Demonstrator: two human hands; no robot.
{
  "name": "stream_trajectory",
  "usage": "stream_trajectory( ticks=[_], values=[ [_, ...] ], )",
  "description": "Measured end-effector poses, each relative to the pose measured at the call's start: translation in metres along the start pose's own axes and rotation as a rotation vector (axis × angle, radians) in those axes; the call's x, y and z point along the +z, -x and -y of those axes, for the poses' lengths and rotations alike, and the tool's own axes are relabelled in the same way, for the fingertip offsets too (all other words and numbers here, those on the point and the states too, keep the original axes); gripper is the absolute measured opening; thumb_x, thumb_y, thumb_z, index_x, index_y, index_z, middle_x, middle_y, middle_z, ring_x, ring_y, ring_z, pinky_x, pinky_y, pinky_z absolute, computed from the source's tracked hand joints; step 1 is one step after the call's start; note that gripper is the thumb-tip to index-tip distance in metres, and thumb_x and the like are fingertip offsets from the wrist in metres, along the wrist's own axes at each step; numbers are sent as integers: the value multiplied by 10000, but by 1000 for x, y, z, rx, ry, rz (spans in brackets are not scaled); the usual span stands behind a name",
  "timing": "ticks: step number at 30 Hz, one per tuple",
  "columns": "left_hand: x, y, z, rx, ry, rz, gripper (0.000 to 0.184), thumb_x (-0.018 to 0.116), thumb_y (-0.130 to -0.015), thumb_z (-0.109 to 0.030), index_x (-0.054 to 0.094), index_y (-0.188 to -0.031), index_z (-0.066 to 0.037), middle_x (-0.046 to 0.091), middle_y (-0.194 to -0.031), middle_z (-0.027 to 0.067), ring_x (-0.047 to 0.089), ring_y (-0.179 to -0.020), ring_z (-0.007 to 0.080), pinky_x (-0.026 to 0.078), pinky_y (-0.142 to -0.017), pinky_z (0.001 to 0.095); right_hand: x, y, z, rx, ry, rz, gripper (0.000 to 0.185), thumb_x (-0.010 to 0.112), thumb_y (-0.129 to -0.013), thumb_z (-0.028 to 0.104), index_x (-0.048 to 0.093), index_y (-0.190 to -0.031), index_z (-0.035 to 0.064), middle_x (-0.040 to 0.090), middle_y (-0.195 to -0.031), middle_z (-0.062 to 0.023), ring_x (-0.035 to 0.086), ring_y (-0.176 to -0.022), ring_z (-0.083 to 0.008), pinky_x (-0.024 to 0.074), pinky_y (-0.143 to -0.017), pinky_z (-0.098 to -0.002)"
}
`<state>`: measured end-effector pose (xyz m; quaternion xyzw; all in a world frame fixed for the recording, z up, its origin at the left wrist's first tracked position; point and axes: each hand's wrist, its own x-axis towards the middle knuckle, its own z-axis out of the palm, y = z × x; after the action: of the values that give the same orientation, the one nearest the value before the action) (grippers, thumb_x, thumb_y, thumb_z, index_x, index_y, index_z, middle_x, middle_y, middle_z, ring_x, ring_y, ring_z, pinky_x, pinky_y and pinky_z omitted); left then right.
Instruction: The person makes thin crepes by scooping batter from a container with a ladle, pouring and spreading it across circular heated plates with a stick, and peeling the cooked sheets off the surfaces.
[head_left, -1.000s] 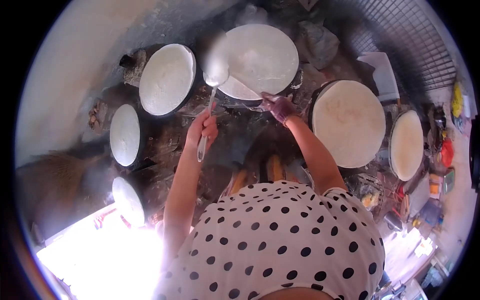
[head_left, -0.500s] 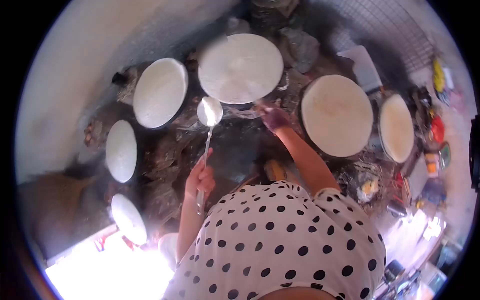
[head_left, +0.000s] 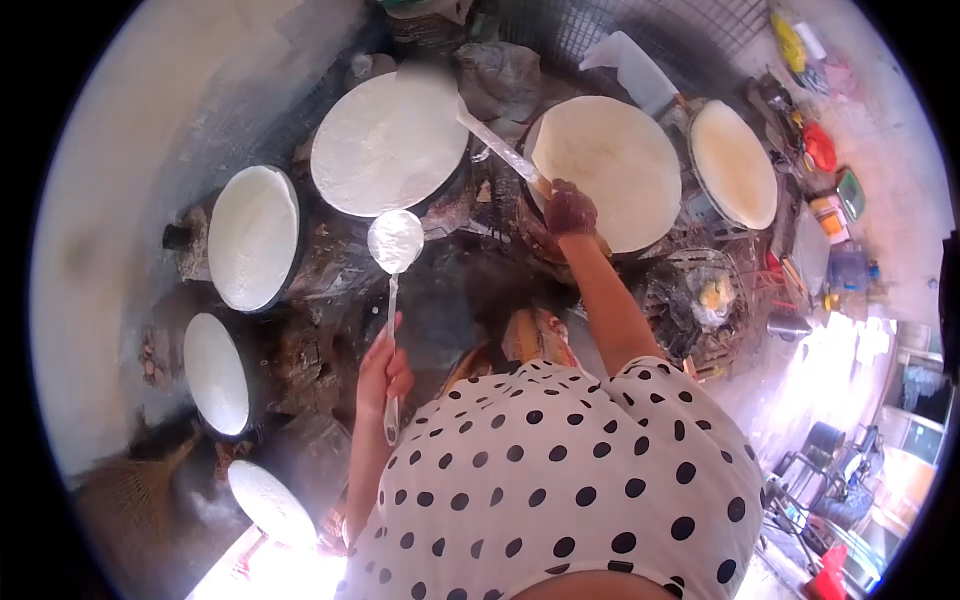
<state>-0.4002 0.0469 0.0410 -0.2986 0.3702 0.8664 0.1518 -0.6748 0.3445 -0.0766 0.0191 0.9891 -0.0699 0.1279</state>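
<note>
My left hand (head_left: 384, 370) is closed round the handle of a long metal ladle (head_left: 396, 242), its bowl full of white batter. The bowl sits at the near edge of a round griddle coated with pale batter (head_left: 388, 140). My right hand (head_left: 572, 208), in a dark reddish glove, grips a long flat spatula (head_left: 500, 145) at its handle end. The blade points up and left, its tip by the right edge of the coated griddle. Beside this hand lies a large round flatbread (head_left: 620, 170) on another griddle; I cannot tell whether the glove touches it.
More round griddles carry pale sheets: one at the right (head_left: 735, 165), others at the left (head_left: 253, 238), (head_left: 216, 375) and lower left (head_left: 270, 503). A white panel (head_left: 635, 72) stands behind. A straw broom (head_left: 135, 490) lies lower left. A plastic bag (head_left: 714, 298) sits right of my arm.
My view has turned right, so the griddles appear further left. My right hand has moved from the coated griddle's near edge to the flatbread's griddle, and the spatula now shows clearly. The ladle stays in my left hand.
</note>
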Motion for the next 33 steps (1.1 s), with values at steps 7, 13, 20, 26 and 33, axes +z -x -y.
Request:
stream_trajectory(
  ticks=[7, 13, 20, 26, 33],
  values=[
    [33, -13, 21, -68, 48, 44, 374, 355, -1001, -211, 386, -1371, -164, 316, -557, -34, 281, -339, 61, 301, -321, 227, -79, -2, -64, -210, 97, -491, 297, 479, -851, 364, 590, -994, 128, 661, -966, -130, 653, -859, -278, 520, -742, -395],
    [81, -35, 41, -127, 116, 45, 361, 368, -999, -207, 408, -1355, -161, 307, -560, -39, 272, -344, 60, 255, -320, 208, -177, -79, -221, -185, -33, -560, 369, 474, -878, 432, 608, -909, 89, 663, -870, -168, 652, -721, -333, 519, -686, -442],
    [155, -61, 68, -141, 78, 113, 341, 367, -999, -199, 430, -1329, -143, 297, -561, -46, 263, -345, 53, 232, -317, 203, -270, -50, -462, 380, -362, -915, 463, 554, -846, 480, 630, -1010, 53, 650, -921, -195, 637, -795, -359, 493, -685, -433],
    [214, -77, 91, -137, 5, 94, 346, 355, -999, -189, 421, -1331, -124, 319, -572, -53, 292, -343, 36, 250, -309, 198, -49, -89, -582, 756, -814, -787, 501, 561, -825, 501, 669, -955, 29, 657, -979, -173, 642, -818, -313, 482, -729, -425],
    [256, -84, 94, -186, 17, 153, 381, 341, -998, -171, 368, -1373, -110, 347, -588, -54, 326, -348, 28, 264, -317, 194, 16, -109, -518, 1262, -941, -520, 530, 607, -783, 473, 657, -955, -26, 671, -964, -187, 658, -887, -270, 507, -759, -380]
  ],
)
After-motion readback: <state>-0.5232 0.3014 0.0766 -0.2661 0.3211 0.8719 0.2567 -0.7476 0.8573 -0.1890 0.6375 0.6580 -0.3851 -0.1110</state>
